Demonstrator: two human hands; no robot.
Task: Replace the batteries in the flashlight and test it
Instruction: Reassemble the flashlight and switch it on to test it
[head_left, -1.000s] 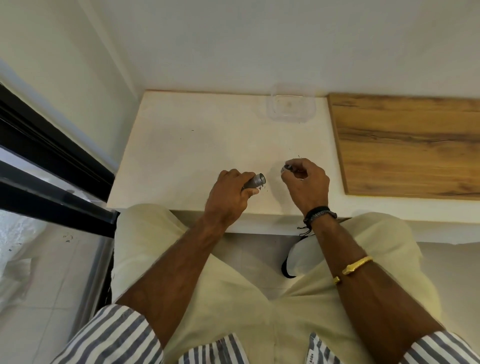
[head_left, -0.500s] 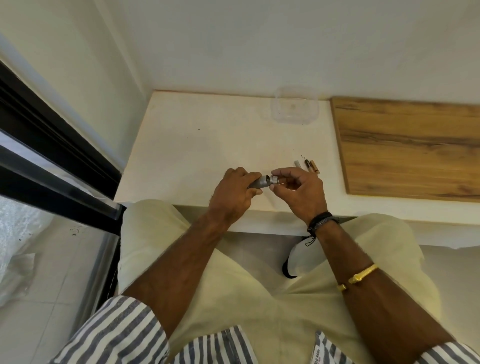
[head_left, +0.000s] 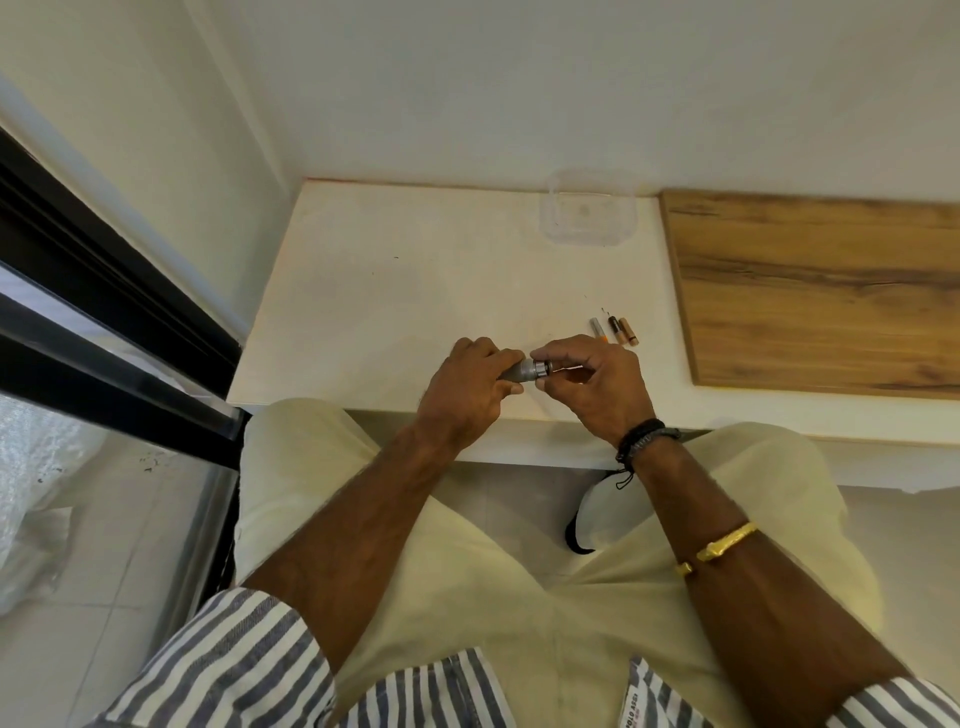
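The left hand (head_left: 467, 387) is clenched round the body of the flashlight (head_left: 524, 371), a short grey metal cylinder with a ribbed, brighter ring at its exposed end; it is held just above the near edge of the table (head_left: 395, 291), a smooth, matt off-white slab with a few dark specks. The right hand (head_left: 597, 384) pinches that ringed end between thumb and fingertips, and a thin metallic part shows inside its curled fingers; what that part is cannot be told.

Three batteries (head_left: 615, 331) lie side by side on the table just beyond the right hand, small cylinders, one pale grey, one dark with copper, one copper; any print on them is too small to read. A clear plastic container (head_left: 587, 215) with rounded corners sits at the table's far edge; a wooden board (head_left: 810, 291) with brown streaked grain lies to the right.

A second ago the hands were apart, the flashlight's end bare; now they meet at it, and the batteries, then hidden by the right hand, lie uncovered.

A label on the striped shirt (head_left: 635, 701) reads partly "POLO ASSN".
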